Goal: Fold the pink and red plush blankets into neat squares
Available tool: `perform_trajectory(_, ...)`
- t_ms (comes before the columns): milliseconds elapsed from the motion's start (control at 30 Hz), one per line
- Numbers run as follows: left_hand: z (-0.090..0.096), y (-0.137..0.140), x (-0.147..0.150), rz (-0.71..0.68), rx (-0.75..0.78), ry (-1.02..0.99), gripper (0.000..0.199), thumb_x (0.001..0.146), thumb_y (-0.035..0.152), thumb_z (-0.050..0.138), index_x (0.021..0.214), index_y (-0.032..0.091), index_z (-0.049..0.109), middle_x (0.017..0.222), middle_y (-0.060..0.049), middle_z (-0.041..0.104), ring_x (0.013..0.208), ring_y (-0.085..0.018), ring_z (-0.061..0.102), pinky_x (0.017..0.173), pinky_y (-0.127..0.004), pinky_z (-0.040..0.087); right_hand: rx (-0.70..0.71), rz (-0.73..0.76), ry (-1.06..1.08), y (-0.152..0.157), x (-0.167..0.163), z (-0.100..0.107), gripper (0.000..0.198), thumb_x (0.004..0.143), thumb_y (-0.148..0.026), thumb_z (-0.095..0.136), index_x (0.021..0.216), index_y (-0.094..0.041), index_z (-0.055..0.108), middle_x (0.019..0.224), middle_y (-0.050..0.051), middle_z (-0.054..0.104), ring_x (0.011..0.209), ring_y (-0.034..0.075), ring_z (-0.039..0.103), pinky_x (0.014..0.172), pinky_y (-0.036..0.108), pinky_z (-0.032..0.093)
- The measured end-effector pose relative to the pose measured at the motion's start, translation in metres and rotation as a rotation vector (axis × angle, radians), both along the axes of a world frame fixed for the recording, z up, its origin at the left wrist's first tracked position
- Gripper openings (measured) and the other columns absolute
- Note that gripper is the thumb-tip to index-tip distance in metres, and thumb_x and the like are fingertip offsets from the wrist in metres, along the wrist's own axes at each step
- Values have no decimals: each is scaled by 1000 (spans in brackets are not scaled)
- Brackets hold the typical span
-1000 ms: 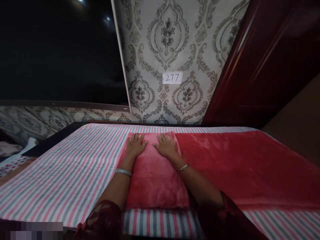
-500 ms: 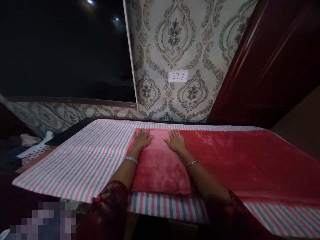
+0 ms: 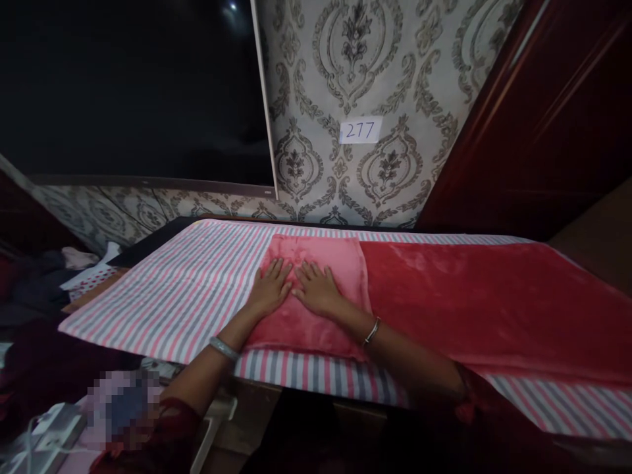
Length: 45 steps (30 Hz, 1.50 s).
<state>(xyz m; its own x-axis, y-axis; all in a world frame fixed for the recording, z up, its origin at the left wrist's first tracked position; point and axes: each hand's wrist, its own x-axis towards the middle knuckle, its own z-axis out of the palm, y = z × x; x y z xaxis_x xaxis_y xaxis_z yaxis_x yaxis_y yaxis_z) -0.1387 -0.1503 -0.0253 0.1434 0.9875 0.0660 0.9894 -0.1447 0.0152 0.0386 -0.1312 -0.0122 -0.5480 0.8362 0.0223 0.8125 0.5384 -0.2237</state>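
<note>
A red plush blanket [image 3: 494,303] lies spread on a striped cloth [image 3: 162,296], its left end folded over into a lighter pink-red flap [image 3: 316,336]. My left hand [image 3: 269,287] rests flat on the left part of this flap, fingers apart and pointing away from me. Close beside it, my right hand [image 3: 318,288] presses flat on the flap with its fingers spread. Neither hand grips anything. The two thumbs are near each other but apart.
Behind the table stand a patterned wall with a paper label [image 3: 361,130] and a large dark screen [image 3: 133,92]. Dark red wooden panelling [image 3: 533,118] rises at the right. Clothes [image 3: 34,283] are heaped at the left, and a white power strip [image 3: 56,431] lies at lower left.
Both hands have slid toward me over the flap. My right hand has also moved left, closer to my left hand. The view has tilted down slightly.
</note>
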Motion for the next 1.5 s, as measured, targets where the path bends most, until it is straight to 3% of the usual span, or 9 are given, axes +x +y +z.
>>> perform_trajectory(167, -12, 2, 1, 4, 36, -8, 60, 104, 41, 30, 162, 24, 30, 170, -10, 21, 158, -26, 17, 124, -55, 21, 42, -105, -56, -9, 38, -21, 69, 103, -55, 35, 163, -21, 28, 171, 12, 16, 158, 29, 11, 125, 57, 9)
perform_trajectory(367, -9, 5, 1, 10, 19, -50, 61, 104, 42, 31, 162, 26, 28, 170, -9, 21, 158, -27, 16, 124, -56, 21, 23, -193, -137, -14, 86, -19, 72, 103, -53, 35, 164, -17, 25, 171, 13, 14, 158, 28, 9, 126, 51, 8)
perform_trajectory(533, 10, -4, 1, 21, -76, -131, 63, 104, 44, 34, 163, 24, 25, 171, -10, 20, 158, -27, 15, 124, -57, 17, -43, -206, -155, -32, 78, 5, 70, 103, -47, 36, 163, -13, 27, 169, 16, 22, 157, 32, 14, 125, 56, 9)
perform_trajectory(633, 17, -31, 8, -1, -4, -128, 62, 103, 42, 36, 162, 26, 27, 171, -9, 21, 158, -28, 15, 125, -58, 14, 0, -52, -62, -53, 53, 11, 68, 103, -48, 36, 162, -15, 29, 169, 14, 24, 157, 32, 15, 126, 55, 8)
perform_trajectory(800, 0, -78, 23, -73, -44, -34, 60, 102, 41, 37, 160, 27, 33, 170, -6, 23, 158, -26, 14, 127, -56, 10, -57, 158, -21, -79, 27, -5, 67, 103, -50, 36, 162, -18, 32, 170, 9, 20, 158, 27, 14, 127, 53, 10)
perform_trajectory(1133, -15, -76, 23, -38, -7, -36, 61, 102, 49, 35, 160, 30, 36, 169, -5, 25, 157, -27, 19, 127, -55, 13, -86, 40, -62, -90, 95, -20, 74, 102, -54, 38, 162, -12, 29, 169, 12, 20, 158, 25, 15, 128, 45, 12)
perform_trajectory(1233, -16, -79, 21, -40, -4, -62, 61, 102, 49, 36, 159, 30, 36, 169, -5, 24, 157, -28, 19, 127, -57, 13, -112, 53, -36, -87, 110, -12, 71, 101, -54, 40, 158, -10, 40, 166, 14, 30, 155, 27, 25, 127, 44, 19)
perform_trajectory(1367, -7, -77, 13, -65, -56, -171, 64, 101, 50, 38, 161, 28, 32, 169, -6, 27, 157, -26, 22, 126, -54, 18, -128, 70, 64, -60, 111, 11, 57, 103, -48, 37, 145, -15, 59, 148, 14, 58, 136, 28, 54, 113, 39, 41)
perform_trajectory(1500, 23, -40, 6, -104, 10, -238, 60, 102, 42, 37, 159, 21, 36, 164, -11, 38, 153, -24, 33, 125, -44, 26, -35, -3, 93, -10, 87, 31, 57, 102, -36, 40, 154, -15, 47, 154, 13, 52, 140, 27, 50, 115, 37, 39)
